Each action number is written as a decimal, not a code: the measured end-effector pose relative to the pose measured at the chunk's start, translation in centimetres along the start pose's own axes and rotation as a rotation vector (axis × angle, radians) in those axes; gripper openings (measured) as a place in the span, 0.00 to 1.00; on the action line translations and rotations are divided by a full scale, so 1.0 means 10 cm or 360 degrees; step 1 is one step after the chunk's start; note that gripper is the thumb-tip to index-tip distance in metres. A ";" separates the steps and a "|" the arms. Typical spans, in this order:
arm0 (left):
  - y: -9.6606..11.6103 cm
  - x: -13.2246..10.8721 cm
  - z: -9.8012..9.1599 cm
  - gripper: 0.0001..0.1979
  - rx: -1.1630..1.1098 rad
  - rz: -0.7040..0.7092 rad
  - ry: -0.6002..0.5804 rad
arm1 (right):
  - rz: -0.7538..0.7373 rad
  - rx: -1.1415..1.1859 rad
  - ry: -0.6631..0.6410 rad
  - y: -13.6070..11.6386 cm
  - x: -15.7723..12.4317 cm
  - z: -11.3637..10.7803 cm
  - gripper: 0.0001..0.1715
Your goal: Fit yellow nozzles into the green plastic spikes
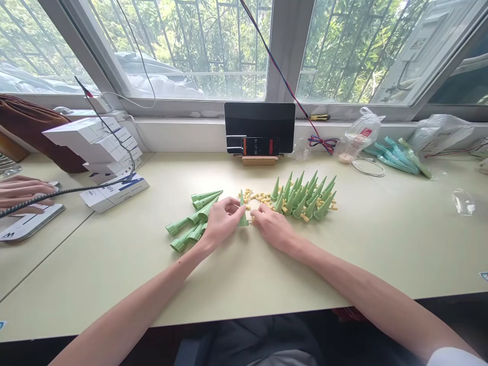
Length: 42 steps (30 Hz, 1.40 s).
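Observation:
Between the thumb and fingers of my left hand [224, 219] a green plastic cone spike [243, 209] stands point up, its wide base low at the table. My right hand [273, 226] is closed in a pinch just right of that base, on a small yellow plastic piece [251, 219] that is mostly covered by the fingers. Left of my hands lie several loose green cones [183, 239] on their sides. On the right stands a cluster of upright green cones [305, 198] with yellow pieces at their bases. Loose yellow pieces [261, 196] are scattered behind my hands.
A phone [261, 147] showing a timer leans on a dark tablet [260, 122] at the back. White boxes [114, 193] and a cable lie left, near another person's hand [23, 193]. Plastic bags [360, 134] and teal items [396, 155] sit back right.

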<state>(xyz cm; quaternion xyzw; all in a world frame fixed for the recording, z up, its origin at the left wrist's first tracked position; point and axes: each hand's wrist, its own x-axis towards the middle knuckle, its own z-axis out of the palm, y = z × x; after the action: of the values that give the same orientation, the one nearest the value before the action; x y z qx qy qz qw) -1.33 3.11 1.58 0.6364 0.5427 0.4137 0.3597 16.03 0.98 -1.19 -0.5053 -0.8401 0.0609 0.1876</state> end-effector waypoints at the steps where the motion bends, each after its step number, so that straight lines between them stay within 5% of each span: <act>1: 0.01 -0.01 0.00 0.14 0.0035 -0.0006 -0.0020 | 0.0006 0.0007 0.0012 0.00 0.00 0.00 0.09; 11: -0.03 -0.05 0.01 0.14 0.0145 -0.0060 -0.0260 | -0.0095 0.0467 0.0564 -0.03 0.01 0.01 0.11; 19: -0.07 -0.03 0.00 0.10 0.0366 0.0166 -0.0182 | -0.0119 0.0605 0.0585 0.01 0.01 0.03 0.11; 26: 0.04 -0.04 0.00 0.16 0.0166 0.0341 -0.0114 | -0.0095 0.0663 0.0599 0.02 0.01 0.02 0.09; 31: 0.06 -0.05 0.02 0.16 -0.0088 0.0333 -0.0270 | -0.0088 0.0705 0.0570 0.02 0.01 0.02 0.10; 38: 0.08 -0.06 0.01 0.16 -0.0268 0.0155 -0.0255 | -0.0071 0.0778 0.0609 0.03 0.01 0.04 0.10; 42: 0.06 -0.04 0.01 0.15 -0.0208 0.0260 -0.0255 | -0.0107 0.0789 0.0627 0.03 0.02 0.04 0.08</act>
<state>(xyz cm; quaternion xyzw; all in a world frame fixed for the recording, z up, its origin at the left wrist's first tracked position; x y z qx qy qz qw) -1.00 2.58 1.99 0.6848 0.4304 0.4239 0.4076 16.07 1.30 -1.65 -0.4183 -0.7634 0.1586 0.4660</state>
